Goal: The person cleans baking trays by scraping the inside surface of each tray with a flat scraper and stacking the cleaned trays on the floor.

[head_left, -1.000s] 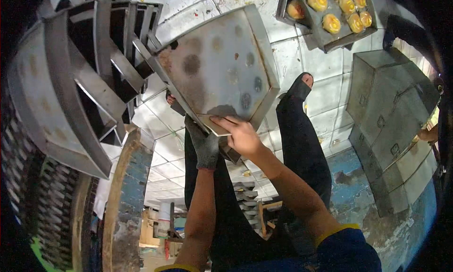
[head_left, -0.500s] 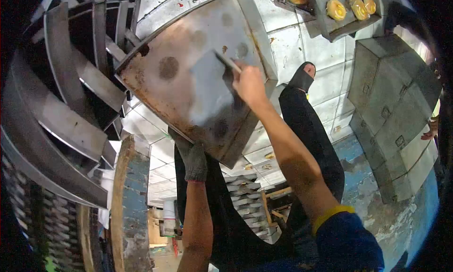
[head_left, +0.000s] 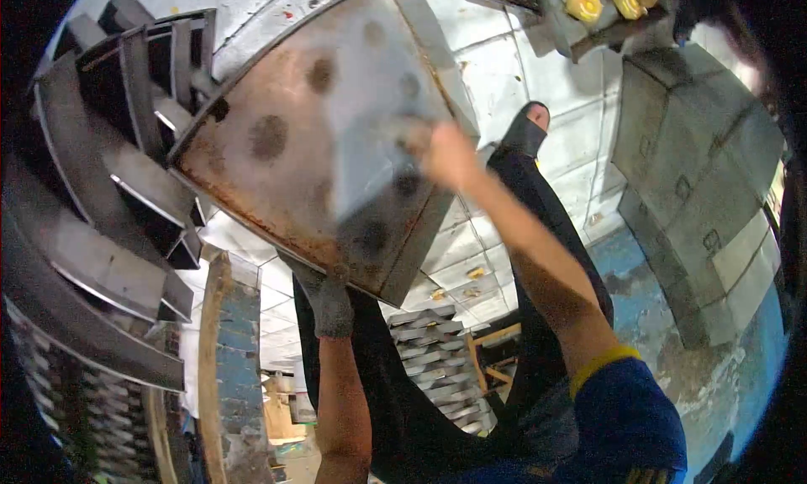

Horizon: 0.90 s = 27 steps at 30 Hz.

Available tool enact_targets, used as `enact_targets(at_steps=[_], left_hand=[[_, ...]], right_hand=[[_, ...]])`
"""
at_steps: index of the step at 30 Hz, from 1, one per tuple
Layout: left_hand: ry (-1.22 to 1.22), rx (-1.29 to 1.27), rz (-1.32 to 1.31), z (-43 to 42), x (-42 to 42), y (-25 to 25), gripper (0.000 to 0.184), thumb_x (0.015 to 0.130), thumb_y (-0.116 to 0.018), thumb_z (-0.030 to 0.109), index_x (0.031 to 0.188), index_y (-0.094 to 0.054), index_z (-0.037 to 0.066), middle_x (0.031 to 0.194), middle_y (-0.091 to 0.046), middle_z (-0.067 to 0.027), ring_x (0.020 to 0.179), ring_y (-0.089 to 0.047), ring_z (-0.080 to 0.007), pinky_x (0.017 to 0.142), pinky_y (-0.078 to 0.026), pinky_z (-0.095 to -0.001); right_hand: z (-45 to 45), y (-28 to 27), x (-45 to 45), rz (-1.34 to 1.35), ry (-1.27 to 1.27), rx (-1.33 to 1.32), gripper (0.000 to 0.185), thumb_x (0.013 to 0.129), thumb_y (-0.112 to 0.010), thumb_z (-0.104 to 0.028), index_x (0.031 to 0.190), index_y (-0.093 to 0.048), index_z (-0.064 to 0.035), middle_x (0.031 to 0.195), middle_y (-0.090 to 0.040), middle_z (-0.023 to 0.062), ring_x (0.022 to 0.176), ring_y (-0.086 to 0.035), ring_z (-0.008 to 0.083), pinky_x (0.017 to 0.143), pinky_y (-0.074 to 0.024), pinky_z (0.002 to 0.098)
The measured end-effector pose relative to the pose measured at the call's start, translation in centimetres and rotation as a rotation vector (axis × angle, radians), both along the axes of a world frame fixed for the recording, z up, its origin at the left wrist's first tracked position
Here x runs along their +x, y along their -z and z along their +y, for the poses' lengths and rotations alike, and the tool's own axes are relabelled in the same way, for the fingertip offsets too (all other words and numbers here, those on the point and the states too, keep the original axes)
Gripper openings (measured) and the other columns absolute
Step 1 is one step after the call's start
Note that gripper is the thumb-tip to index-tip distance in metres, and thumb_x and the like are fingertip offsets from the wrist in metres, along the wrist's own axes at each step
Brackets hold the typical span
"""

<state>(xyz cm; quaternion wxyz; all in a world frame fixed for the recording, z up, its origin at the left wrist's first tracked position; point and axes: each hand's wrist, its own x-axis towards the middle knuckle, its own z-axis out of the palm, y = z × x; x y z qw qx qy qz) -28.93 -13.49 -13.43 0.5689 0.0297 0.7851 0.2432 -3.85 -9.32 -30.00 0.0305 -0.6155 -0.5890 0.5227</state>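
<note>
A large metal baking tray (head_left: pixel 244 186) lies tilted before me, its flat face marked with rust and several dark round spots. My left hand (head_left: pixel 328 303), in a grey knit glove, grips the tray's near edge; its fingers are partly hidden beneath. Over the face of the tray, my bare right hand (head_left: pixel 450 158) is closed around a scraper-like flat tool (head_left: pixel 395 131), smeared by motion. A pale bluish patch on the tray beside the tool could be sheen or part of a blade; I cannot tell which.
Stacked metal trays (head_left: pixel 109 173) crowd the left side. Trays with yellow-topped buns (head_left: pixel 582 2) sit on the white tiles (head_left: pixel 492 72) at the top. Large grey metal boxes or tins (head_left: pixel 689 165) stand at right. My foot (head_left: pixel 531 123) rests on the tiles.
My right hand has shifted slightly down the tray's face with the tool and is more blurred. The whole view has shifted, so the tray appears farther left. My left hand keeps its grip.
</note>
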Motion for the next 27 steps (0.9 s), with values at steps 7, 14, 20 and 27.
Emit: enact_targets(at_steps=[7,14,20,27], left_hand=[[0.416,0.118,0.108,-1.3,-1.5,0.7,0.112,0.072,-0.069,-0.01,0.165,-0.011,0.012,0.156,-0.035,-0.0139,0.141,-0.038,-0.0302,0.119,-0.034,-0.0412],[0.197,0.246,-0.123,-2.7,-3.3,1.3,0.111,0.071,-0.066,-0.012,0.165,-0.011,0.013,0.155,-0.037,-0.0132,0.14,-0.04,-0.03,0.119,-0.034,-0.0416],[0.055,-0.02,-0.16,-4.7,-4.3,2.5,0.107,0.077,-0.067,-0.01,0.165,-0.009,0.011,0.154,-0.039,-0.0131,0.138,-0.043,-0.0278,0.118,-0.036,-0.0401],[0.004,0.036,-0.158,-4.8,-4.5,4.0,0.108,0.082,-0.069,-0.007,0.167,-0.006,0.015,0.157,-0.038,-0.0111,0.139,-0.043,-0.027,0.119,-0.035,-0.0407]], right_hand=[[8.4,-7.5,-10.8,-0.081,-0.101,0.165,0.006,0.079,-0.069,-0.004,0.081,-0.073,-0.0013,0.075,-0.07,0.0229,0.076,-0.072,0.0405,0.07,-0.0586,0.0488],[11.0,-5.0,-9.6,-0.112,-0.051,0.058,0.014,0.079,-0.067,-0.006,0.087,-0.073,0.0034,0.084,-0.07,0.0302,0.081,-0.071,0.0446,0.077,-0.0582,0.052],[13.5,2.5,-4.0,-0.336,0.137,-0.12,0.036,0.076,-0.072,-0.009,0.111,-0.075,-0.0065,0.103,-0.071,0.0292,0.095,-0.071,0.0433,0.086,-0.0571,0.0514],[10.6,3.7,-5.0,-0.311,0.053,-0.025,0.031,0.076,-0.072,-0.011,0.106,-0.074,-0.0025,0.1,-0.072,0.025,0.094,-0.073,0.0402,0.092,-0.0572,0.0484]])
